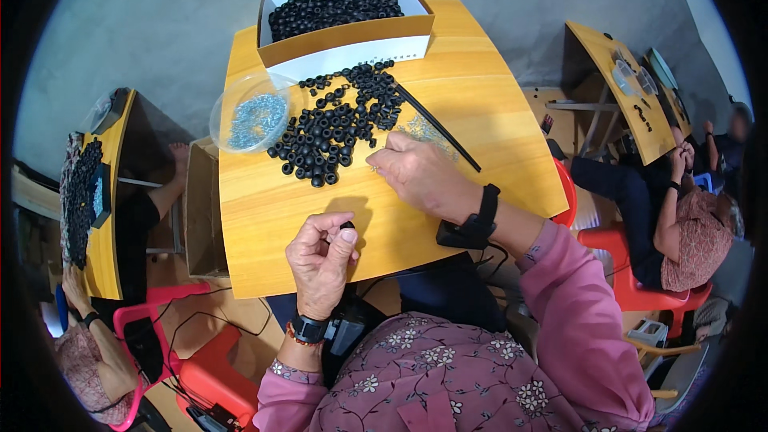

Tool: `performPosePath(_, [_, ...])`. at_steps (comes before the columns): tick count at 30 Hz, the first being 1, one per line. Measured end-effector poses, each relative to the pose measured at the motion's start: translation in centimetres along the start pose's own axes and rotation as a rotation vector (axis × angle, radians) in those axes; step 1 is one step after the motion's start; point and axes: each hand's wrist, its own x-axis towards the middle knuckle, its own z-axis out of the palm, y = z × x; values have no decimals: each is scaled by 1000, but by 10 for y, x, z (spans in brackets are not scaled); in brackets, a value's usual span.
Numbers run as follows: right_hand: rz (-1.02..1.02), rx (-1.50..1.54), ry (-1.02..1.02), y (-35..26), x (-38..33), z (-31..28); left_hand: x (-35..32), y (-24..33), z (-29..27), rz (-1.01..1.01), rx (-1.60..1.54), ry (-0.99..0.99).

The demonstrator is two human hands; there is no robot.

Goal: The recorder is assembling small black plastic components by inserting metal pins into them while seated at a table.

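My left hand (320,260) is closed near the table's front edge, pinching a small round black cap-like piece (347,226) between thumb and fingers. Farther right, my right hand (420,172) is pinched just above the tabletop; a tiny pale bit seems to show at its fingertips, too small to name. Beyond it lies a scatter of small silvery pieces (432,134). A loose heap of the black pieces (324,134), several with visible holes, spreads over the table middle. Alongside the heap rests a thin black rod (438,128).
On the yellow wooden table (512,104), an open box (344,50) full of black pieces stands at the back. A clear round tub (218,124) of small bluish-silver pieces sits left. People work at side tables. Red stools (220,376) and black cables flank me.
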Motion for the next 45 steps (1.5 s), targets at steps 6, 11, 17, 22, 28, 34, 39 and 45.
performPosePath(6, [-55,-179,-144,-2,9,2,2,-2,-1,55,56,-25])
performPosePath(11, [-106,153,155,22,5,0,5,0,-2,75,67,-73])
performPosePath(17, [554,890,7,17,-6,-25,3,1,-1,-16,-25,-59])
performPosePath(22, [613,1159,60,9,-11,-30,4,0,1,-1,-27,-46])
performPosePath(28, [534,761,-9,2,-9,-26,3,-2,1,1,-46,-54])
performPosePath(34, [375,440,-19,3,-15,-26,2,-4,0,7,-20,-60])
performPosePath(39, [471,591,25,11,-17,-29,3,-6,0,19,-9,-67])
performPosePath(45, [436,550,46,3,-29,-31,2,-2,4,6,22,-72])
